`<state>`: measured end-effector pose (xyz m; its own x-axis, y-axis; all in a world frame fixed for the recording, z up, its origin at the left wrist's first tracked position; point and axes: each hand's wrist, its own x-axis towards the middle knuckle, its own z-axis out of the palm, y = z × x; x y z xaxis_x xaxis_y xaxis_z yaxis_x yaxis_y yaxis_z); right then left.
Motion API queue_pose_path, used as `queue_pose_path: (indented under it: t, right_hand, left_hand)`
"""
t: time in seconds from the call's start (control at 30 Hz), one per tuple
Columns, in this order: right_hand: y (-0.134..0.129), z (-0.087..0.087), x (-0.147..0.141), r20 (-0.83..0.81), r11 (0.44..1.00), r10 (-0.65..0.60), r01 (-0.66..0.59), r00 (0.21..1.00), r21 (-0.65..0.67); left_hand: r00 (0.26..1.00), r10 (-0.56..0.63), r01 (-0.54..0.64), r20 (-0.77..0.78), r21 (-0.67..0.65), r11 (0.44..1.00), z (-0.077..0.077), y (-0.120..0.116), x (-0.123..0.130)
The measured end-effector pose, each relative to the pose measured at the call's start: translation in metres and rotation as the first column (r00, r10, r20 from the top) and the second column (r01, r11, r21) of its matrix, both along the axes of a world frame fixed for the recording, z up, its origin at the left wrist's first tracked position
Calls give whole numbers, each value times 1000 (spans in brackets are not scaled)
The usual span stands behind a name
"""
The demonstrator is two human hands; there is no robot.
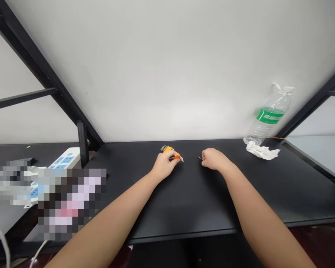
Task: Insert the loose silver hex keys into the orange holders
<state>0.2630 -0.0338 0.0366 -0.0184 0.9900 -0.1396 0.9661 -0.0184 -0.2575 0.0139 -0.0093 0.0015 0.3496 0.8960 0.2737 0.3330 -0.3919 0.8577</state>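
Near the middle of the black table [184,208], my left hand [164,164] is closed on a small orange holder [168,149]. Several thin metal pins stick out at the holder's far left end, and an orange part with a pale tip shows by my fingertips. To the right, my right hand [213,159] is pinched round a thin metal piece [200,158], whose end points left out of the fingers. The two hands are apart, with table surface between them. My fingers hide the rest of both items.
At the back right stands a clear bottle [270,116] with a green label, beside a crumpled white tissue [262,151]. On the left lies a white and blue power strip [68,158] beyond a black frame post [83,143]. Blurred items lie nearer. A pale wall rises behind.
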Motion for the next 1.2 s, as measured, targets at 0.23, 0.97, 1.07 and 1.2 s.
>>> queue_pose_path:
  t: [0.23, 0.97, 1.07, 1.2]
  right_hand:
    - [-22, 11, -30, -541, 924, 374, -255, 753, 285]
    - [-22, 4, -49, -661, 960, 279, -221, 697, 172]
    - [-29, 9, -60, -461, 898, 415, -270, 785, 348]
    - [-70, 46, -66, -377, 805, 571, -408, 729, 431]
  left_hand:
    - [996, -82, 81, 36, 9, 997, 6, -3, 0]
    - [972, -130, 172, -197, 217, 961, 9, -12, 3]
    - [971, -96, 147, -221, 229, 962, 8, -9, 1]
    - [988, -44, 68, -149, 157, 985, 5, -4, -1]
